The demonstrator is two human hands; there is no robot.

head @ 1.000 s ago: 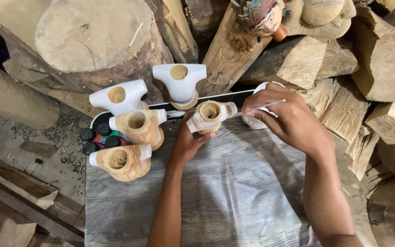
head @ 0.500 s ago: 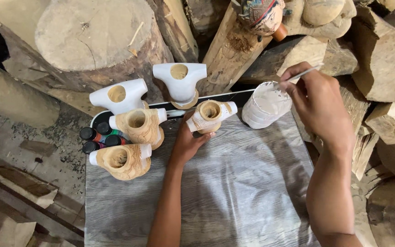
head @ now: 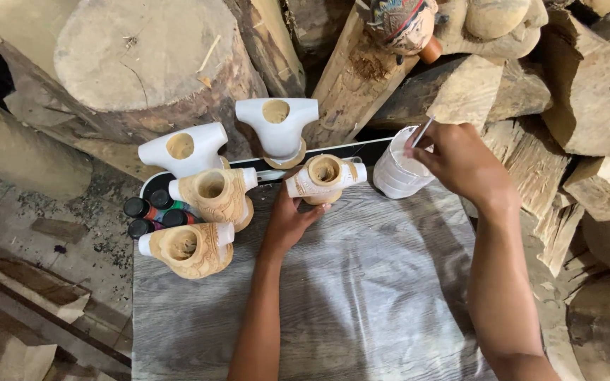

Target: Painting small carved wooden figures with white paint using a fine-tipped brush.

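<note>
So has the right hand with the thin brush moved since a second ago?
Yes. The right hand has lifted away from the carved wooden piece held by the left hand, and now sits over the white plastic cup.

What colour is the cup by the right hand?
White cup, clearest in the head view.
</note>
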